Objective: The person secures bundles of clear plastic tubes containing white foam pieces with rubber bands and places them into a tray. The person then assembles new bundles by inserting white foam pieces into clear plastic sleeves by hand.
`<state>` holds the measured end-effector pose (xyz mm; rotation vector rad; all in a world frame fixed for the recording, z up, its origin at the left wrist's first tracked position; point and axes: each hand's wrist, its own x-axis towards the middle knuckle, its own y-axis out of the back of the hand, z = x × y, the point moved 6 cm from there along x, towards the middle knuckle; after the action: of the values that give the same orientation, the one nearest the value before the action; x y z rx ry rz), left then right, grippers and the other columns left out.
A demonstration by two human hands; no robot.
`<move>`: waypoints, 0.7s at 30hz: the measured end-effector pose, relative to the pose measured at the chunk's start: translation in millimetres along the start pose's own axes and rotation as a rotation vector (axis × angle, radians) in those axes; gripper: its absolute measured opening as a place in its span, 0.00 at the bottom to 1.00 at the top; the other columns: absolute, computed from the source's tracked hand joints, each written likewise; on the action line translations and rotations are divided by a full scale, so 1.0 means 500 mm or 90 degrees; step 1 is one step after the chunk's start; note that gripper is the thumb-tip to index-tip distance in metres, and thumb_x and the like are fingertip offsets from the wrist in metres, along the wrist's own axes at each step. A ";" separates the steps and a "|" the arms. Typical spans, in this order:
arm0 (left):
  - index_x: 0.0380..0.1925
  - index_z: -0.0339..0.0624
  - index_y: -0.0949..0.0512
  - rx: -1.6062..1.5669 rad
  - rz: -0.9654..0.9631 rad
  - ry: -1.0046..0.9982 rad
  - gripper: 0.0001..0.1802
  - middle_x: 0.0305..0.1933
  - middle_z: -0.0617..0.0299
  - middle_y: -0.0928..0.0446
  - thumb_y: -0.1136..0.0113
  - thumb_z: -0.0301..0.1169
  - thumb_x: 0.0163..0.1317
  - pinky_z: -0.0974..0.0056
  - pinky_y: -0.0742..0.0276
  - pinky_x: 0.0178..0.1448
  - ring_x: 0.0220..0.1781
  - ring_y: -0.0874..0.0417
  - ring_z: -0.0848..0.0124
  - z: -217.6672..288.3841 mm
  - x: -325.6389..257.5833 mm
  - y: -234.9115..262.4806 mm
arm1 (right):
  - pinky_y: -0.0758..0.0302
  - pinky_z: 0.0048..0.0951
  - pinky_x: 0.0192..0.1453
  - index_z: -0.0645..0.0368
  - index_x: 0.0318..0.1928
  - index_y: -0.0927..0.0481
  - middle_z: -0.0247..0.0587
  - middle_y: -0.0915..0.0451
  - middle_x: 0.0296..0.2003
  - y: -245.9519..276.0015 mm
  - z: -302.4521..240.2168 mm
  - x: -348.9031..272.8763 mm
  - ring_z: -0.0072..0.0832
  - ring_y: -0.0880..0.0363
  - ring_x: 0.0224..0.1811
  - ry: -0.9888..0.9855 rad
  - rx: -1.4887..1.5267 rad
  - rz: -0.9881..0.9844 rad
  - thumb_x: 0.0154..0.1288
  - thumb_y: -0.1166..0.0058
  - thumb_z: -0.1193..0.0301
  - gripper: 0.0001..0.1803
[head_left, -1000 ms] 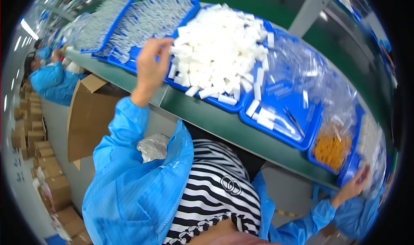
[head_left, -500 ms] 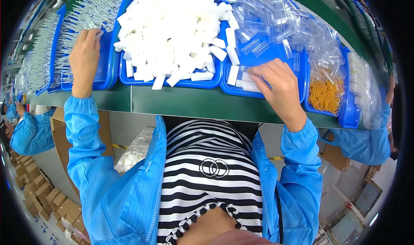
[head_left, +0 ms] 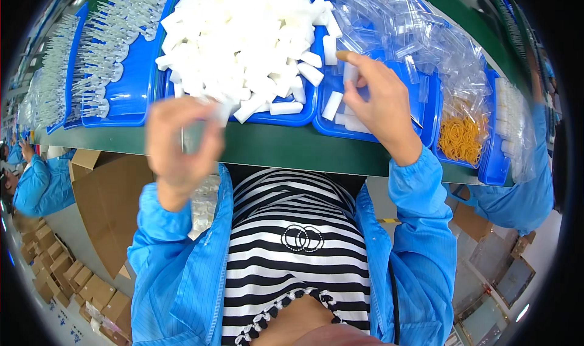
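Note:
My right hand [head_left: 386, 96] is over the front of the blue tray of clear plastic tubes [head_left: 395, 32]. Its thumb and fingers are closed on a small translucent tube [head_left: 351, 73]; the index fingertip looks yellowish. Below that hand, short white cylinders [head_left: 332, 106] lie in the tray's front corner. My left hand [head_left: 184, 142], smeared by motion, is at the front edge of the blue tray heaped with white cylinders [head_left: 243, 41]. A whitish piece [head_left: 222, 111] shows at its fingertips; whether it is gripped there is too blurred to see.
Blue trays of thin white bristly parts [head_left: 97, 72] stand at the left. Yellow rubber bands [head_left: 460, 140] fill a tray at the right, beside bagged white pieces [head_left: 517, 118]. The green table edge [head_left: 274, 142] runs in front of me. Other people in blue [head_left: 42, 188] sit at both sides.
My left hand has come right and nearer, from the bristly parts to the white cylinders' tray. My right hand has risen slightly, a translucent tube now upright in its fingers.

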<state>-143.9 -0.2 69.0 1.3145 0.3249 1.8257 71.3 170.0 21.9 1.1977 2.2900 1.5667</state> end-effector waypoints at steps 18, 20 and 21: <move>0.41 0.43 0.17 -0.412 -0.251 -0.041 0.20 0.38 0.59 0.26 0.31 0.15 0.46 0.66 0.25 0.33 0.35 0.21 0.66 0.161 -0.023 -0.203 | 0.28 0.21 0.39 0.61 0.63 0.28 0.43 0.16 0.44 0.035 0.038 -0.117 0.17 0.22 0.41 -0.443 0.767 0.089 0.70 0.44 0.69 0.23; 0.41 0.43 0.16 -0.413 -0.255 -0.040 0.20 0.38 0.60 0.26 0.31 0.15 0.46 0.66 0.25 0.32 0.33 0.21 0.66 0.164 -0.024 -0.204 | 0.29 0.19 0.34 0.61 0.61 0.27 0.41 0.16 0.41 0.033 0.034 -0.114 0.16 0.23 0.36 -0.445 0.762 0.097 0.70 0.44 0.68 0.22; 0.41 0.43 0.16 -0.413 -0.257 -0.039 0.20 0.38 0.60 0.26 0.31 0.15 0.46 0.66 0.25 0.32 0.33 0.21 0.66 0.164 -0.023 -0.204 | 0.30 0.18 0.30 0.61 0.60 0.25 0.39 0.17 0.39 0.033 0.033 -0.114 0.15 0.24 0.32 -0.446 0.755 0.103 0.70 0.43 0.68 0.21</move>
<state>-22.4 32.8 31.2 0.7781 -0.0437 1.3758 126.8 147.0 10.0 1.7214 2.5073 -0.4268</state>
